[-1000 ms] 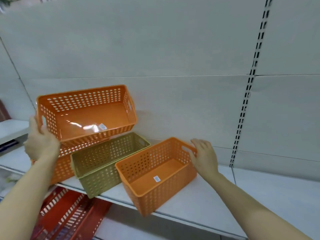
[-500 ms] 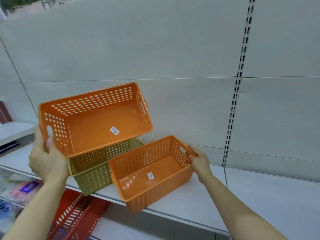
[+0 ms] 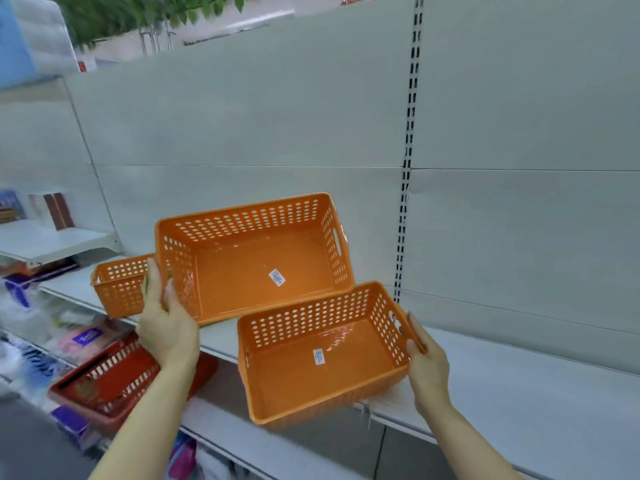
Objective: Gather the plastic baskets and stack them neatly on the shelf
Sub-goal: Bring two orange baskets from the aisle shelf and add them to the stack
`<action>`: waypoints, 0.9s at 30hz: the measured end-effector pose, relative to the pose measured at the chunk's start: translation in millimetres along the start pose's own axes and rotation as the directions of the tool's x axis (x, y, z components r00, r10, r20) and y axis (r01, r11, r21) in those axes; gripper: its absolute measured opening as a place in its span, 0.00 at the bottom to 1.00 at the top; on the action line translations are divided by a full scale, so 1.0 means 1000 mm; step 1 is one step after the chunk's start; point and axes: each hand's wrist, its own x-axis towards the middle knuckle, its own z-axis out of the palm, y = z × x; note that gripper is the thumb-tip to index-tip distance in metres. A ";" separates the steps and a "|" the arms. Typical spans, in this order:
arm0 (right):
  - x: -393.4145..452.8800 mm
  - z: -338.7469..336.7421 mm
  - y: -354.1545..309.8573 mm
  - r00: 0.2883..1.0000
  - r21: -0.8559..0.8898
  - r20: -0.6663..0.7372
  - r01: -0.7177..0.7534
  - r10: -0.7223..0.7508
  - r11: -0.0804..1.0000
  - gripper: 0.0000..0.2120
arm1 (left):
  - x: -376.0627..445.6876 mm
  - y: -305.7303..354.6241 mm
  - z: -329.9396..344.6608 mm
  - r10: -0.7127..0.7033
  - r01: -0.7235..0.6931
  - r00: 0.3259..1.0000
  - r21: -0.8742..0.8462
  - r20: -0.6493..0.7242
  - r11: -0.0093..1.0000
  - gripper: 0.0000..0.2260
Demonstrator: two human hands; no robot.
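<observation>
My left hand (image 3: 166, 323) grips the left end of an orange perforated basket (image 3: 263, 265) and holds it tilted in the air, its open side facing me. My right hand (image 3: 424, 362) grips the right handle of a second orange basket (image 3: 322, 355), which sits on the white shelf (image 3: 519, 393) and overhangs its front edge. A third orange basket (image 3: 119, 289) stands on the shelf at the left, behind my left hand. The green basket is hidden behind the raised one, apart from a sliver under it.
A red basket (image 3: 114, 386) lies on the lower shelf below my left arm, among packaged goods. A slotted upright (image 3: 405, 202) runs down the back panel. A shorter white shelf (image 3: 52, 240) juts out at the far left.
My left hand has carried the raised orange basket rightward, over the green one. My right hand has taken hold of the second basket's handle and pulled it toward the shelf's front edge.
</observation>
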 end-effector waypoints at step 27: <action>-0.178 -0.337 -0.040 0.906 0.080 -0.413 0.141 -0.096 0.987 0.20 | -0.285 0.188 -0.010 0.041 0.014 0.964 -0.203 0.261 0.979 0.20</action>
